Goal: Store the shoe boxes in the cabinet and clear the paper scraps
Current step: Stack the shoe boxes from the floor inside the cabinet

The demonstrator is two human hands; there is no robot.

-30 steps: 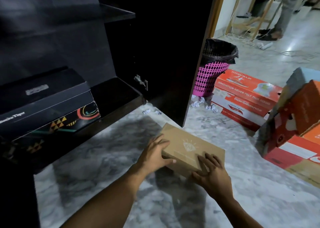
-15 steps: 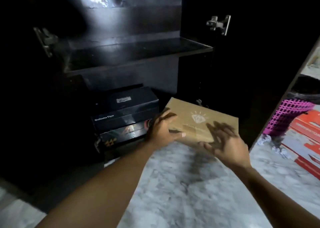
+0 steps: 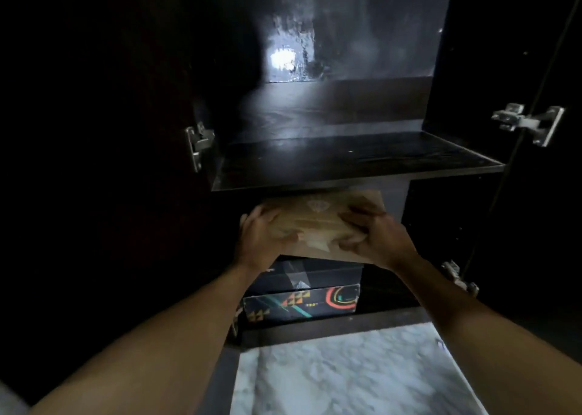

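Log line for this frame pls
phase: stow | left hand: grips brown box | right hand: grips brown box | brown box: above black boxes, under shelf

a brown cardboard shoe box (image 3: 318, 222), blurred, with a faint diamond logo on its lid, is held at frame centre just under the dark cabinet (image 3: 362, 159) shelf. directly below it a plain black shoe box (image 3: 315, 276) lies flat on a patterned black box (image 3: 302, 304) in the lower compartment.
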